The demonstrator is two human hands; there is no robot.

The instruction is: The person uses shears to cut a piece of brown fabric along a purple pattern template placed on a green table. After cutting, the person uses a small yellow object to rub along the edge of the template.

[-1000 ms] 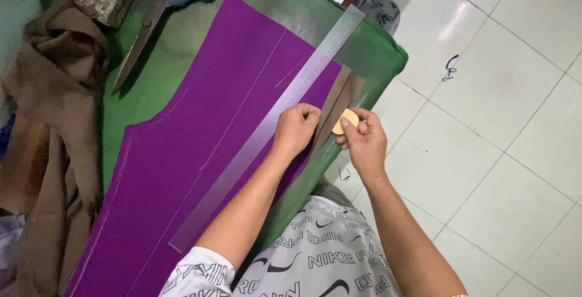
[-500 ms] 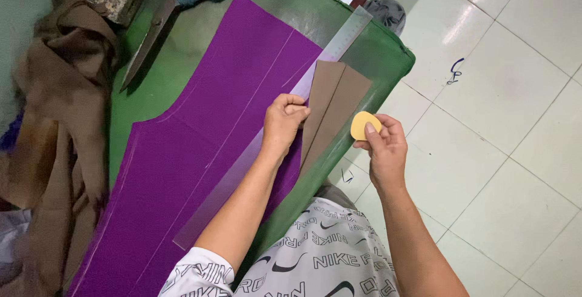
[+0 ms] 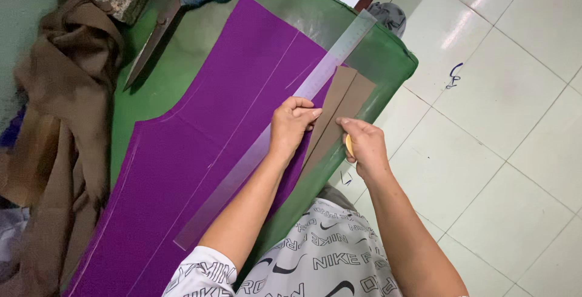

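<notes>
I count one purple cloth (image 3: 200, 151), one clear ruler (image 3: 273, 133), one brown strip (image 3: 336, 112), one pair of scissors (image 3: 176, 9), one chalk (image 3: 349, 145).
</notes>
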